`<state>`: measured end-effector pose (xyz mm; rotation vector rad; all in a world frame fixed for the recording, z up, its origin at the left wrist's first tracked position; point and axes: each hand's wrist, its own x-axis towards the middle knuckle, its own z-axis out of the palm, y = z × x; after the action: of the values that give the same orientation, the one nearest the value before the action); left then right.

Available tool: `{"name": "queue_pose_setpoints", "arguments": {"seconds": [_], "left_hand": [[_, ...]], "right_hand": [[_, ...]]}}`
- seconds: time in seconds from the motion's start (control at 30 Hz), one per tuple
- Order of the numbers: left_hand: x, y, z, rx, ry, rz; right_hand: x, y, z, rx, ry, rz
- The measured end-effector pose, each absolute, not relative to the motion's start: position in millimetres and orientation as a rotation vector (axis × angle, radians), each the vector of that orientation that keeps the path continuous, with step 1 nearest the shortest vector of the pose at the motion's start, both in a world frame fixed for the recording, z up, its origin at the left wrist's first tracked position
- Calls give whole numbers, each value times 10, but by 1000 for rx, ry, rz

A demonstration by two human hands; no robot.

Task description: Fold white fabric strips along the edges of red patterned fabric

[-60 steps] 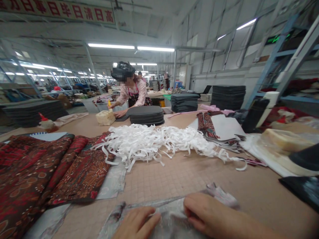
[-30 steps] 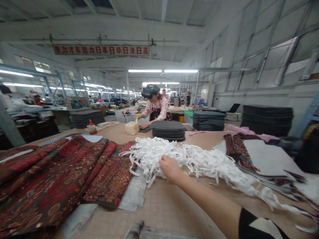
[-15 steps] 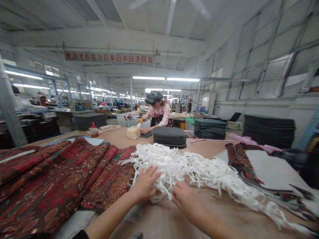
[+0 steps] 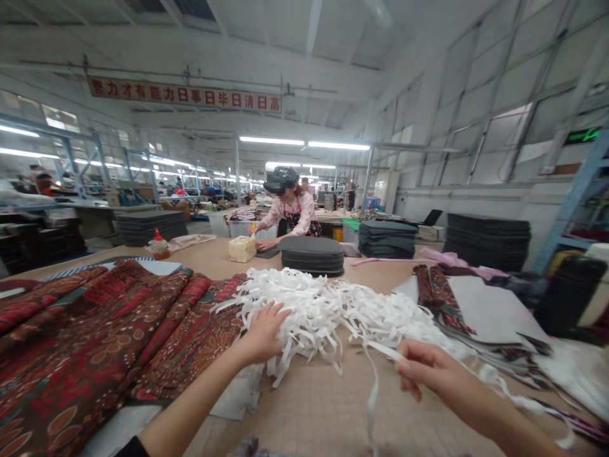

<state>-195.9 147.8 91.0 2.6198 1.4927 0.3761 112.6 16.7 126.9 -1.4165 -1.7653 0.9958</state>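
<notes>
A loose heap of white fabric strips (image 4: 323,317) lies on the tan gridded cutting table (image 4: 304,406). My left hand (image 4: 264,333) rests against the heap's near left edge, fingers spread and touching the strips. My right hand (image 4: 423,368) is to the right of the heap, pinching one white strip (image 4: 372,397) whose end hangs down past the table's near side. To the left of the heap lies folded red-and-brown patterned fabric (image 4: 185,330), close to my left hand.
Stacks of dark grey pads (image 4: 311,256) stand beyond the heap. A co-worker (image 4: 288,212) handles a pad near a cream block (image 4: 242,249). Cut fabric pieces under a grey sheet (image 4: 490,311) lie right, beside a black roll (image 4: 568,295).
My right hand has moved right from the heap, drawing out a single strip. My left hand has shifted slightly left along the heap's edge. The view has tilted slightly.
</notes>
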Motion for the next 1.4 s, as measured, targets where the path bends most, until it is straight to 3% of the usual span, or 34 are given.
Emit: {"name": "queue_pose_setpoints", "arguments": {"seconds": [0.1,0.17,0.23,0.4,0.8,1.17,1.4], "left_hand": [[-1754,975,1109,2623,1134,444],[-1605,649,1175,2384,657,459],[-1505,447,1190,2130,525,412],[-1708,579,1103,1786,758,549],[-2193,946,607,1577,1079,877],[-2225,921,673,1409,1029,1046],[-2306,788,834,1599,1161,1087]], "right_hand": [[838,56,1204,-1541,-1990,928],[650,-35,1218,-1518,-2155,888],[564,-100,1260,-1461,-2210,898],[880,-20,1223,-1593,-2055,758],[1414,178,527,-1774,-1906,654],[1422,82,803,-1647,-2062,469],[1513,1,821,-1610,-2080,566]]}}
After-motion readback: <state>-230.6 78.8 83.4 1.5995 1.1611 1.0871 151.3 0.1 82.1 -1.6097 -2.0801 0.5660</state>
